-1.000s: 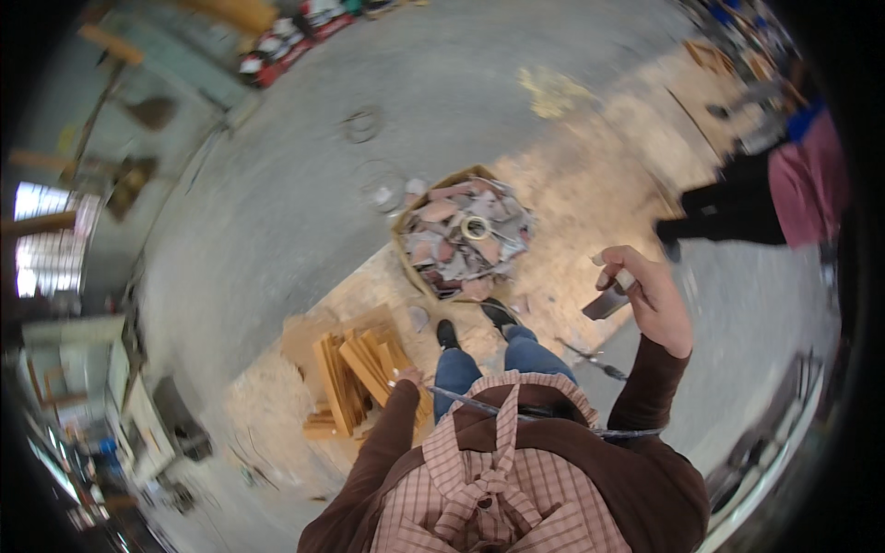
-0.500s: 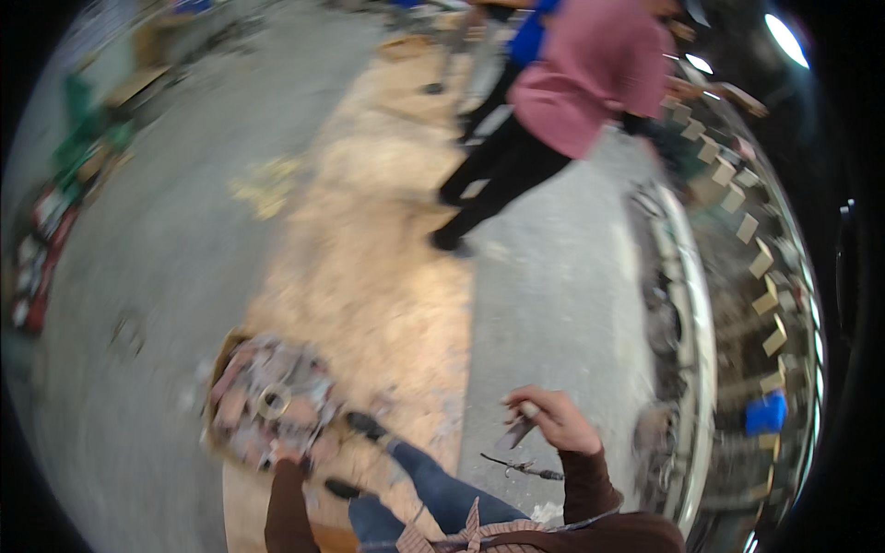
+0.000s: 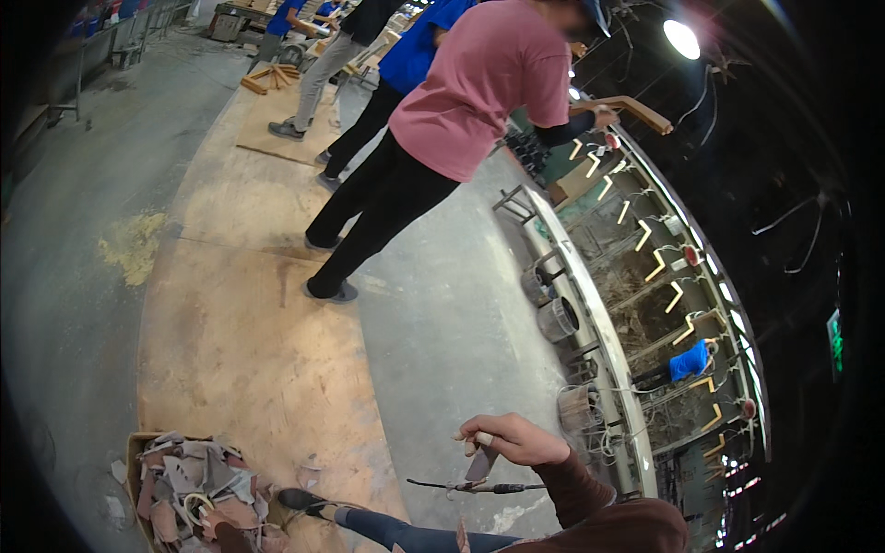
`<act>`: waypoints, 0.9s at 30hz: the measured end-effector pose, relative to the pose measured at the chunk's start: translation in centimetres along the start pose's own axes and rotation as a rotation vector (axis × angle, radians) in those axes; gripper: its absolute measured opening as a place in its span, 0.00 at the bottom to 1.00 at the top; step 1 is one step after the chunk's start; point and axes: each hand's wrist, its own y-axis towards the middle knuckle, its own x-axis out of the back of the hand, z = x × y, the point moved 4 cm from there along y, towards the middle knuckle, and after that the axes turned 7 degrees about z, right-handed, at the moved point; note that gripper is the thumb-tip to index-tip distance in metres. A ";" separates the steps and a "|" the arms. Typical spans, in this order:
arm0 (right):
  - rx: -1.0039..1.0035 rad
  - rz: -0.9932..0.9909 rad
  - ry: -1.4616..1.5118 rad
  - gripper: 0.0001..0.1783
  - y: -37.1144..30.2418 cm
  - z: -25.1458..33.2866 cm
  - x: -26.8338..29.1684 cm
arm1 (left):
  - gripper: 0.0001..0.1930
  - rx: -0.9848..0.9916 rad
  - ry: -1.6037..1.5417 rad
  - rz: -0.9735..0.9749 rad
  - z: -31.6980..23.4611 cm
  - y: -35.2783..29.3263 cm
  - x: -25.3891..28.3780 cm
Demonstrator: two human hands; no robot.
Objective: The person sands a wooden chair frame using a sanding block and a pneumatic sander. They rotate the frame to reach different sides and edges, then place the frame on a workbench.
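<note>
My right hand is raised in front of me, its fingers pinching a small grey piece of sandpaper. A pale wrap shows on one of its fingers. Just below it is a thin dark rod with a thicker section; I cannot tell what it is fixed to. My left hand reaches down into a cardboard box at the lower left. Crumpled grey and reddish sandpaper scraps fill the box. Against the left fingers lies a pale ring; whether they grip it is unclear.
A person in a pink shirt stands ahead on the plywood floor sheets, holding an angled wooden piece. Other workers stand beyond. Along the right runs a long rail with buckets beside it and angled wooden pieces hanging behind.
The view has swung, so the box and the people appear further left. My left hand remains in the box among the scraps, and the right still pinches the sandpaper.
</note>
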 end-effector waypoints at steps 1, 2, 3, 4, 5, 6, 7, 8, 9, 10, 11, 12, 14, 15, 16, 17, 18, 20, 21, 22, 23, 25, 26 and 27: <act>-0.007 0.009 0.038 0.15 0.2 0.2 0.0 | 0.27 -0.008 -0.046 -0.008 0.5 -0.4 0.1; -0.023 0.033 0.046 0.16 0.4 0.4 0.1 | 0.27 -0.020 -0.113 -0.014 0.9 -0.5 0.9; -0.008 0.051 0.051 0.17 0.8 0.7 0.3 | 0.28 -0.055 -0.223 -0.033 1.2 -0.8 1.1; 0.054 0.069 0.064 0.18 1.0 1.4 0.6 | 0.28 -0.140 -0.377 -0.074 1.4 -1.2 1.8; 0.089 0.041 0.066 0.19 1.2 2.0 1.1 | 0.25 -0.159 -0.500 -0.151 1.8 -1.6 2.7; 0.171 0.015 0.081 0.20 1.5 2.8 1.5 | 0.21 -0.213 -0.609 -0.216 2.0 -2.2 3.5; 0.219 -0.001 0.093 0.21 1.8 3.7 1.8 | 0.19 -0.405 -0.738 -0.256 2.0 -3.3 4.8; 0.309 -0.014 0.105 0.22 1.9 4.7 2.2 | 0.16 -0.511 -0.810 -0.257 2.4 -4.8 5.8; 0.366 -0.016 0.113 0.23 2.1 5.7 2.6 | 0.12 -0.499 -1.203 -0.174 2.3 -6.0 6.5; 0.408 -0.021 0.111 0.24 2.4 6.6 2.9 | 0.09 -0.576 -1.514 -0.109 2.2 -8.4 7.1; 0.492 -0.010 0.155 0.25 2.6 7.7 3.2 | 0.09 -0.666 -1.668 -0.077 1.8 -11.3 8.1; 0.551 0.019 0.161 0.24 3.2 8.8 3.4 | 0.10 -0.796 -1.823 -0.002 1.2 -14.4 9.4; 0.660 0.038 0.149 0.24 3.8 10.6 4.2 | 0.12 -0.602 -2.004 0.077 1.0 -20.5 11.7; 0.732 0.015 0.109 0.21 4.0 11.6 4.5 | 0.12 -0.636 -2.074 0.138 0.7 -23.7 13.1; 0.764 0.072 0.147 0.20 4.4 12.4 4.4 | 0.13 -0.737 -2.158 0.213 0.5 -27.0 14.3; 0.807 0.128 0.179 0.19 4.7 13.3 4.4 | 0.13 -0.803 -2.251 0.275 0.2 -30.1 15.3; 0.840 0.181 0.208 0.18 4.9 14.2 4.1 | 0.13 -0.861 -2.282 0.261 0.2 -32.9 16.1; 0.873 0.273 0.239 0.16 4.8 15.7 3.3 | 0.13 -0.974 -2.363 0.236 0.1 -37.8 17.6; 0.867 0.318 0.259 0.16 4.8 16.4 2.6 | 0.13 -1.016 -2.369 0.244 0.3 -39.9 18.0; 0.859 0.359 0.275 0.15 4.7 17.1 2.0 | 0.13 -1.030 -2.370 0.171 0.6 -41.7 18.3; 0.952 0.356 0.238 0.14 4.1 18.0 1.5 | 0.12 -1.073 -2.366 0.109 0.9 -43.6 18.4; 1.145 0.312 0.144 0.13 2.7 19.5 0.6 | 0.11 -1.183 -2.355 0.039 1.9 -47.0 18.3; 1.101 0.411 0.172 0.12 2.1 19.9 -0.1 | 0.11 -1.234 -2.360 0.004 2.6 -48.7 18.0; 1.076 0.472 0.172 0.12 1.5 20.2 -0.8 | 0.11 -1.274 -2.375 -0.032 3.5 -50.4 17.5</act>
